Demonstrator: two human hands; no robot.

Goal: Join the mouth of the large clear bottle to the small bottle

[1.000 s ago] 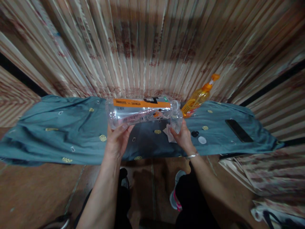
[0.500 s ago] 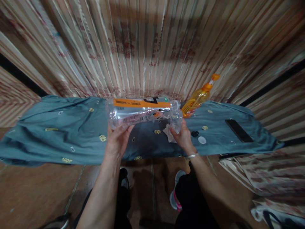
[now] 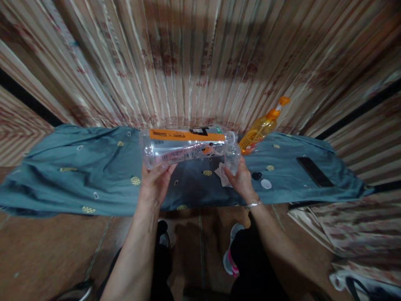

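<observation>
My left hand [image 3: 156,179] is closed round the lower part of a large clear plastic bottle [image 3: 188,146] with an orange and silver label. The bottle lies nearly level in the air, its uncapped neck pointing right. My right hand [image 3: 239,177] grips a small clear plastic bottle [image 3: 232,156] under that neck; the two mouths meet or almost meet, I cannot tell which. A crumpled white tissue [image 3: 223,175] lies beside my right fingers. Just behind that hand stands a pump bottle [image 3: 258,133] of yellow-orange liquid with an orange top.
A teal patterned cloth [image 3: 106,167] covers the narrow table. Right of my hand lie small black pieces [image 3: 257,176], a white disc [image 3: 266,184] and a dark phone [image 3: 315,171]. Pleated curtains [image 3: 194,54] hang close behind, with black poles [image 3: 28,98] at the sides.
</observation>
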